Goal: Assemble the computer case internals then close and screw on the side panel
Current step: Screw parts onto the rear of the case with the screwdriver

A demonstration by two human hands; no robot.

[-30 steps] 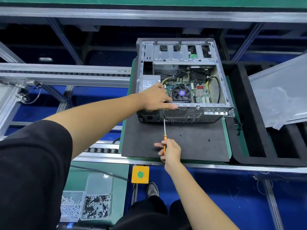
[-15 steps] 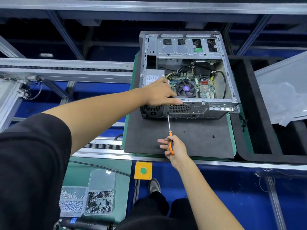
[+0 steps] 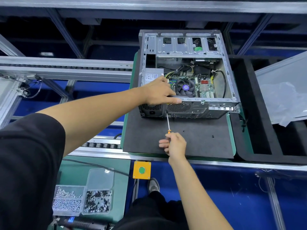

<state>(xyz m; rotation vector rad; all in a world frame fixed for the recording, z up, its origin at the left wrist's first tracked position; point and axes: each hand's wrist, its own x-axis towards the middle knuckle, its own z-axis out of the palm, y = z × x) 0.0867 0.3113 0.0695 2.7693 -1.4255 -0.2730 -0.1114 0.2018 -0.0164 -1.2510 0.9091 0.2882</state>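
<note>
the computer case (image 3: 187, 75) lies on its side on the dark foam mat (image 3: 191, 140), open face up, so the board and the cooler fan (image 3: 184, 87) can be reached from above. its long axis runs away from the person, rear panel nearest them, drive bays at the far end. the side panel is not on; which thing around here is that panel i cannot tell.

the left hand (image 3: 157, 92) lies over the case's near left rim, fingers stretched flat along the top edge of the rear panel and gripping nothing, most likely to keep the case from sliding under the push of the tool. the right hand (image 3: 174, 145), out on the mat in front of the case, is curled around the orange handle of a screwdriver (image 3: 168, 123). its shaft points away from the person at the rear panel, tip at a screw spot just beside the round vent grille, by the look of it fastening the power supply (image 3: 152, 76) behind.

two loose screws (image 3: 213, 136) wait on the mat near the case, and a screw tray (image 3: 83, 200) sits well back from it.
</note>
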